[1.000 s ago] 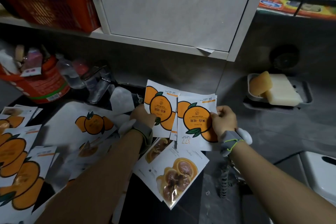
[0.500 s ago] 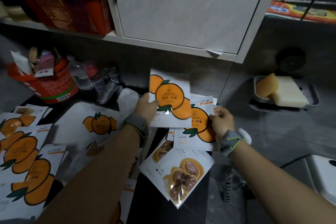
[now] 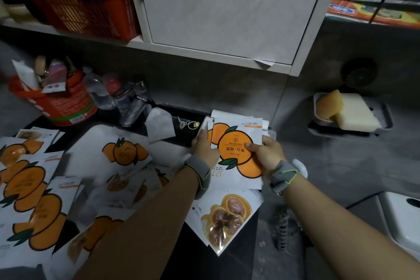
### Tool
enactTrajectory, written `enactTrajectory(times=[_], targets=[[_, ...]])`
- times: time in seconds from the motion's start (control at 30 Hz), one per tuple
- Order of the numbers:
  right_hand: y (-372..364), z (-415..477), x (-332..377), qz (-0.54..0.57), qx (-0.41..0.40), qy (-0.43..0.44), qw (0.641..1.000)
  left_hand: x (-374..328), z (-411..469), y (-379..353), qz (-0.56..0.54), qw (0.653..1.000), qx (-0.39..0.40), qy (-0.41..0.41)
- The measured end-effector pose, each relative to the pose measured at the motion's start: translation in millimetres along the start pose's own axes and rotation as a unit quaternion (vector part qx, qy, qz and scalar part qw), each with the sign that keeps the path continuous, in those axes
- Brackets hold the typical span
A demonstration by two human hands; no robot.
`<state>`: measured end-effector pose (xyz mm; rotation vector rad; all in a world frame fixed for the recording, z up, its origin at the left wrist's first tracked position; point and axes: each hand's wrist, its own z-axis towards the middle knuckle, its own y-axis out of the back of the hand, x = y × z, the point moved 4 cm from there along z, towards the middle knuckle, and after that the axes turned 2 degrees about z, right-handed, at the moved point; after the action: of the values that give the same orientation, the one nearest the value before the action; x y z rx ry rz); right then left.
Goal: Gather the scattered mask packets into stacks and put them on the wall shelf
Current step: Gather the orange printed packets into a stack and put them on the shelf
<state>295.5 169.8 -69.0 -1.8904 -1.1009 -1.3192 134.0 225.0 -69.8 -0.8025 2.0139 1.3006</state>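
At frame centre, the left hand (image 3: 204, 150) and right hand (image 3: 266, 157) pinch opposite edges of a stack of orange-print packets (image 3: 236, 152), perhaps several thick.

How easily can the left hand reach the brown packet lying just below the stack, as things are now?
Probably not at once. The left hand is gripping the stack of orange packets together with the right hand. The brown packet lies close, uncovered, beside the left forearm, so only the full hand stands in the way.

"377" on held packet (image 3: 236, 157); "cberline" on faucet (image 3: 136, 107)
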Motion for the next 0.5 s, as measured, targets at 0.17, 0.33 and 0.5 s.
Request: enactTrajectory(times=[0.17, 0.33, 0.5], targets=[[-26.7, -10.0, 7.0, 0.046, 0.067, 0.051, 0.995, 22.7, 0.9, 22.9, -0.155, 0.987, -0.036, 0.0], [-47.3, -32.1, 5.0, 0.061, 0.113, 0.101, 0.987, 26.1, -35.4, 48.5, -0.244, 0.965, -0.088, -0.02], [-47.5, -54.1, -1.5, -0.006, 0.09, 0.129, 0.988, 26.9, -65.5, 46.1, -0.233, 0.965, -0.109, -0.057]])
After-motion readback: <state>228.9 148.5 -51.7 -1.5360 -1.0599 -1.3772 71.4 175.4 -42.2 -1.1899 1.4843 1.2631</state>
